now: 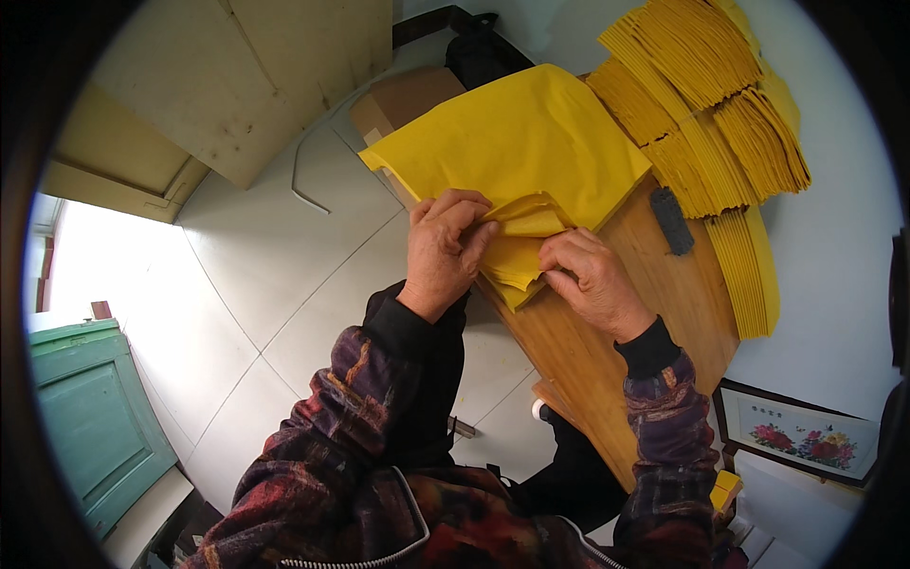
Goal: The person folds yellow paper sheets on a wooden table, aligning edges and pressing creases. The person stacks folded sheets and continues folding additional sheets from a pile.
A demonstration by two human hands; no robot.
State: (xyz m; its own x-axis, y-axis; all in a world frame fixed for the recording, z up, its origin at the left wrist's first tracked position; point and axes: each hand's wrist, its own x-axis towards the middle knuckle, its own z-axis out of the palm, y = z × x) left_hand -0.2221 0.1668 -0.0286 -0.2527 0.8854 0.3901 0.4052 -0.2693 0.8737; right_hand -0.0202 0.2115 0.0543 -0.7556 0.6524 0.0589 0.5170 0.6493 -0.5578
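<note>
Large, flat yellow fabric-like piece (512, 133) lies partly over brown wooden counter (649, 327). Left hand (445, 245), right hand (590, 280): fingers pinch its parted near layers. Pleated yellow bundles (687, 52) by white wall (825, 275) look finished; handled piece apparently mid-work, near edge loose.

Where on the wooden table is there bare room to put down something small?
Bare wood of the table shows between the right hand and the lowest yellow stack, nearer than the dark grey block. Another strip lies between the right forearm and the table's left edge. The far end is crowded with yellow sheets and other stacks.
</note>
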